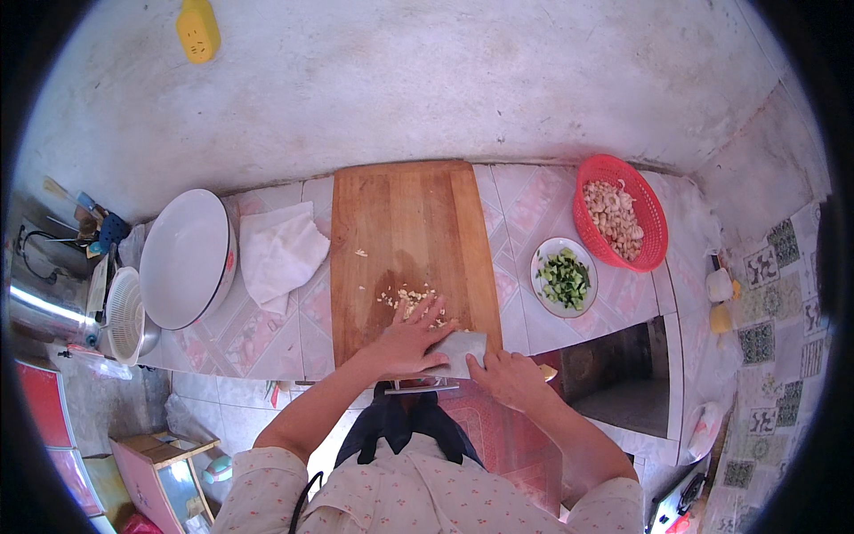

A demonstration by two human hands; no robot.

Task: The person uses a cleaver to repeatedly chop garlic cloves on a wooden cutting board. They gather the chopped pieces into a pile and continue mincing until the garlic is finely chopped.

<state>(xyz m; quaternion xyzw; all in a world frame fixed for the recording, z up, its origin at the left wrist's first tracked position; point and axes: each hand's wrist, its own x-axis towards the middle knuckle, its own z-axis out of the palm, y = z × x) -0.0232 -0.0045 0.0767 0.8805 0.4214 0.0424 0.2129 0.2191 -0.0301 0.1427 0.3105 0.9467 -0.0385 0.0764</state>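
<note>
A wooden cutting board [413, 213] lies before me with chopped garlic [407, 294] near its front end. My left hand [415, 339] is spread flat over the garlic, fingers apart. Its thumb is by the near side of a cleaver blade [464, 354], and whether they touch is hard to tell. My right hand [510, 379] grips the cleaver at its handle, whose yellowish end shows past the hand. The broad blade lies low at the board's front right corner, partly behind my left hand. A damp dark patch marks the wood beyond the garlic.
Right of the board are a plate [536, 294] of chopped green vegetable and a red plastic basket [657, 220] of garlic. To the left lie a white cloth [280, 253], a large enamel basin [187, 260] and a white strainer [123, 314]. An opening [620, 380] breaks the counter at front right.
</note>
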